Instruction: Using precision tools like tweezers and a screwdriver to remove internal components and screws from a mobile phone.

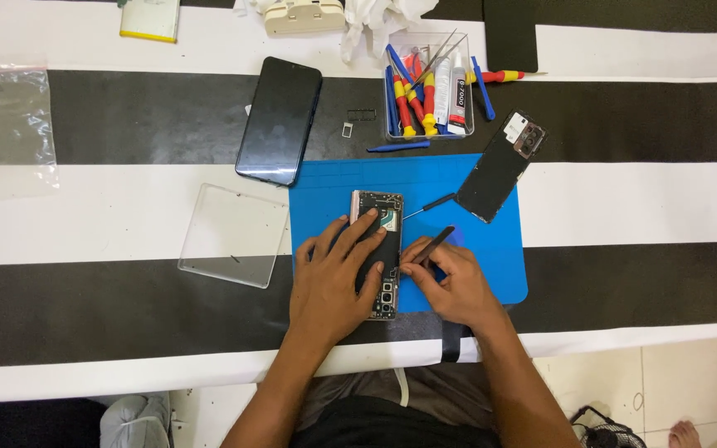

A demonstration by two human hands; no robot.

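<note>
I look down on a big surface (624, 207) with wide black and white stripes. At the bottom right I see pale floor tiles (690, 373). On the stripes lies a blue mat (491, 249). Left of the mat sits a clear square lid (234, 235), and farther left a clear plastic bag (6, 124). A black phone (279, 120) lies face up above the mat's left corner. A dark back cover (501, 166) lies tilted on the mat's upper right edge. A clear box (427, 87) of red, yellow and blue tools stands above the mat.

The open phone (379, 249) lies on the mat, in the middle. My left hand (334, 278) rests flat on it, fingers spread, pressing it down. My right hand (450, 278) has its grip pinched shut on a thin black tool (433, 245), just beside the phone's right edge. A small screwdriver (429, 204) lies on the mat nearby.
</note>
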